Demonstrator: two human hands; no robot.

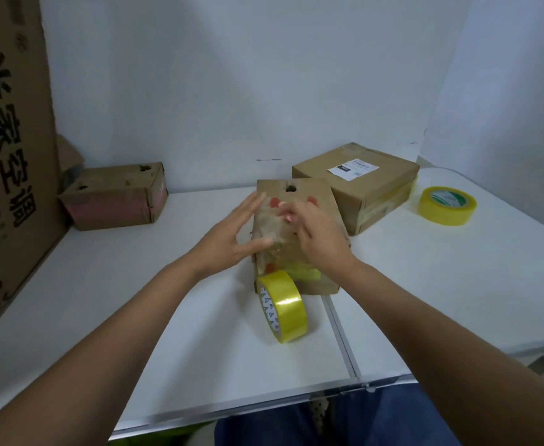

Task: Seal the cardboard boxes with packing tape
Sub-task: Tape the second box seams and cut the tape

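While between both hands, box

Tall carton reads 米家空调; shipping label illegible

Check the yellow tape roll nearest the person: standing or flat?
Standing on edge: the nearest yellow tape roll shows its printed core sideways, against the small cardboard box.

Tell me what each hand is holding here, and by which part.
Nothing is gripped. The left hand lies flat against the centre box's left side; the right hand rests on its taped top, fingers blurred.
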